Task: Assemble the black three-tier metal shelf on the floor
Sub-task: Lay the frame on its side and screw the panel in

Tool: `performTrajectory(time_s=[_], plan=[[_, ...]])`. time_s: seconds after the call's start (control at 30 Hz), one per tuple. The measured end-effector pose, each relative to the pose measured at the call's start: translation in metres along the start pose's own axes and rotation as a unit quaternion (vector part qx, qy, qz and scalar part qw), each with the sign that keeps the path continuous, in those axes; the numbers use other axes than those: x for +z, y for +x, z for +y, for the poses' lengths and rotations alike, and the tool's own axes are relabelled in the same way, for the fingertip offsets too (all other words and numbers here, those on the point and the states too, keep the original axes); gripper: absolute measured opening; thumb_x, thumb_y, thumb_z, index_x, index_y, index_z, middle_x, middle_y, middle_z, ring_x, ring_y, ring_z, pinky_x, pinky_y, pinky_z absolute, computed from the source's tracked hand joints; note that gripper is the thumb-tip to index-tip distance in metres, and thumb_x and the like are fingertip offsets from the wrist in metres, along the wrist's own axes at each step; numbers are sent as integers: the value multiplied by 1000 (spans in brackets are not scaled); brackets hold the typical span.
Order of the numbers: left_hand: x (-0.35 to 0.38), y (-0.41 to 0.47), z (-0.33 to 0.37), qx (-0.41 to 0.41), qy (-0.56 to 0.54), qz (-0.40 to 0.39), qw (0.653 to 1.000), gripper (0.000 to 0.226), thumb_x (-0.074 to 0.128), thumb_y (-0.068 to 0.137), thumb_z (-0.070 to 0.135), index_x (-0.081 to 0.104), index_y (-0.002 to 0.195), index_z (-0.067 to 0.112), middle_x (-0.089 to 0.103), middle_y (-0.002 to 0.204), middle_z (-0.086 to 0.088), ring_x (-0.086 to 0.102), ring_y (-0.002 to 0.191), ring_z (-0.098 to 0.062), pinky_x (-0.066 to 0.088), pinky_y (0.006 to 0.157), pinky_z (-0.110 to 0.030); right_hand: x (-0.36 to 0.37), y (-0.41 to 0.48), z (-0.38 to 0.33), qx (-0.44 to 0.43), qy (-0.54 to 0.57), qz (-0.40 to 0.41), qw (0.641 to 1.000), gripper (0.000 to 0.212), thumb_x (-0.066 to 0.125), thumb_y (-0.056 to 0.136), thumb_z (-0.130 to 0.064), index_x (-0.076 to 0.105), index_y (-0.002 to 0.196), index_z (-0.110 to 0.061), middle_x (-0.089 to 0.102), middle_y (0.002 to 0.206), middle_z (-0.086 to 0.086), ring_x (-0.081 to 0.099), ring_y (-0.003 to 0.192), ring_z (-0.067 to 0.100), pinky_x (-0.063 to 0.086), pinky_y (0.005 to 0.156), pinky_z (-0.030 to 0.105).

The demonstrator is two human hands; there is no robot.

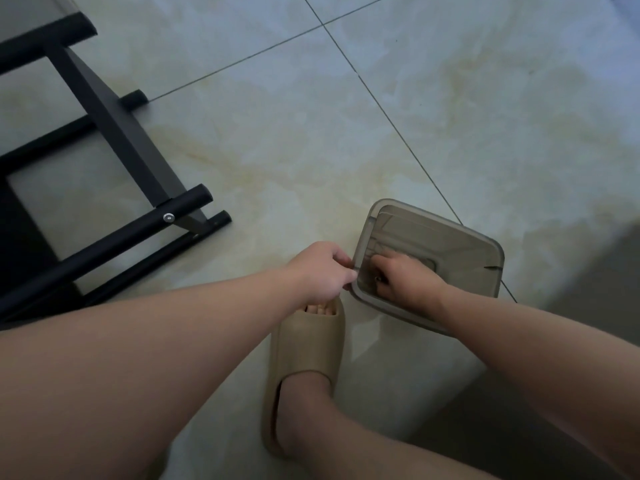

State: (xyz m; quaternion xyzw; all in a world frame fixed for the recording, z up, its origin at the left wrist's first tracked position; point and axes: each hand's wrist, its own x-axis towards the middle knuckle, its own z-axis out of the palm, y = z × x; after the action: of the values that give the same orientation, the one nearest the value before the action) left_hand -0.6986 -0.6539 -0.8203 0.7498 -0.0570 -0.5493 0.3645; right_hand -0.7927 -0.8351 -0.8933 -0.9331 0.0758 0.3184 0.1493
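- Surface: we see a pale marbled tile floor (346, 133) crossed by thin dark grout lines; the light is dim.
- The black metal shelf frame (114, 133) sits at the far left, partly cut off by the edge of the view. Its round tubes and one flat panel are joined, and a silver screw head (168, 218) shows on the nearest tube.
- A translucent smoky-grey plastic box (460, 251) with rounded corners rests on the floor right of centre, well apart from the frame.
- The left hand (322, 271) pinches the box's left rim between thumb and curled fingers.
- The right hand (405, 278) is down inside the box with its fingers curled at the bottom. We cannot tell whether they hold anything.
- A beige foam slide sandal (304, 344), worn on a foot, lies near us, just below the left hand and beside the box.
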Motion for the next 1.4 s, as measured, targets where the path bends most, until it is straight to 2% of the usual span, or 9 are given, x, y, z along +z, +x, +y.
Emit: performTrajectory(time_s=[0.17,0.3,0.43,0.7,0.87,1.0,1.17,1.3,1.4], plan=[[-18,-13,9,-24,27,4,999,20,58,101,18,66,113,5,69,96,-10,61,81,-24,49,67,-26,-42,-24,-9,19,21,37,999,16,65,86,-19,51,94,-20,56,104,5,58,98,33,51,78,42],[-47,-35,32,-24,25,21,999,26,50,103,21,64,120,8,71,113,-8,64,87,-22,56,83,-36,-87,-51,-31,3,39,119,992,18,67,86,-20,51,92,-20,51,96,-2,55,85,26,50,74,41],[-83,-75,48,-37,-74,25,996,26,43,104,33,62,109,16,70,105,-2,68,84,-16,53,67,-28,-138,-69,-78,-11,59,242,968,13,64,86,-16,56,95,-18,47,89,-7,51,78,23,47,67,38],[-151,-149,52,1,-295,54,954,47,41,105,45,66,109,5,75,107,-11,74,96,-25,58,82,-36,-216,-90,-212,-127,75,333,931,15,64,85,-12,58,97,-18,46,83,-10,48,69,15,49,66,40],[-193,-182,26,7,-386,76,919,50,38,107,42,66,97,1,73,88,-12,73,78,-27,56,70,-34,-222,-85,-291,-197,76,299,931,14,64,88,-11,59,100,-16,44,84,-12,48,71,15,50,69,44],[-220,-182,1,-22,-405,72,911,47,39,106,38,67,91,3,69,70,-8,67,52,-19,50,50,-21,-217,-64,-322,-248,79,254,932,23,62,87,-4,63,108,-15,48,95,-8,55,77,24,52,75,48],[-242,-152,-36,-69,-382,122,914,45,41,106,36,63,77,10,62,68,-3,52,53,-11,35,45,-19,-195,-18,-317,-216,107,231,943,24,57,89,-5,61,109,-18,55,103,-7,60,86,17,52,80,42],[-247,-118,-68,-61,-221,232,945,33,51,101,31,64,78,11,49,63,0,39,52,-15,28,49,-22,-174,28,-290,-135,50,104,984,36,61,97,-27,54,132,-23,56,127,-7,56,118,17,45,98,34],[-248,-96,-90,-30,-24,271,962,34,52,99,42,69,89,14,55,73,-1,49,67,-23,36,58,-28,-156,51,-271,-114,-34,6,993,57,60,97,-50,48,145,-24,52,141,-5,46,132,20,38,108,38]])
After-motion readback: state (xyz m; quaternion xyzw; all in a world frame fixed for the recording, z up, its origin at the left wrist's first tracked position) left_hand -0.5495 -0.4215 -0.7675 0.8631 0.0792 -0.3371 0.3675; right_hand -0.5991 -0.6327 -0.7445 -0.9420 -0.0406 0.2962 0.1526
